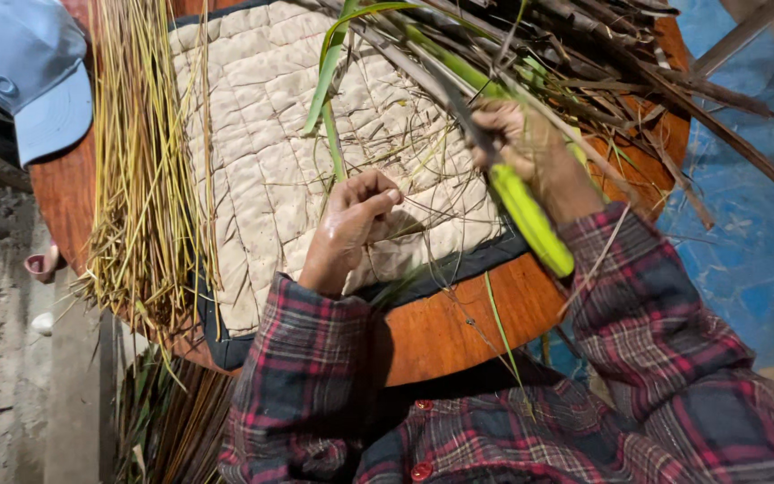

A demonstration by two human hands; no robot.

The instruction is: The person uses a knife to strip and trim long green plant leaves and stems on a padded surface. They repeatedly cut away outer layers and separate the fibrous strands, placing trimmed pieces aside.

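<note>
At the far left a blue cap (33, 67) rests on the edge of the round wooden worktop (459, 332). Beside it lies a bundle of thin, yellowish stripped stalks (141, 179), laid lengthwise along the edge of a quilted cream mat (262, 134) that covers most of the worktop.

In the middle, our left hand (351, 224) is curled narrow, fingertips pinched on a slender green strand (333, 134) that rises from the mat and bends over at the top. Further right, our right hand (517, 143) is closed around a thick green stalk (526, 211), whose lower end slants down toward our plaid sleeve (656, 296), while its upper end runs into a heap of dark dry stalks and leaves (638, 63) at the top right of the worktop.

We judge the step in hand to be peeling a strip away from the green stalk. The next move seems to call for a steady pull with the left hand while the right keeps the stalk firm, so the strand comes off whole rather than snapping.
</note>
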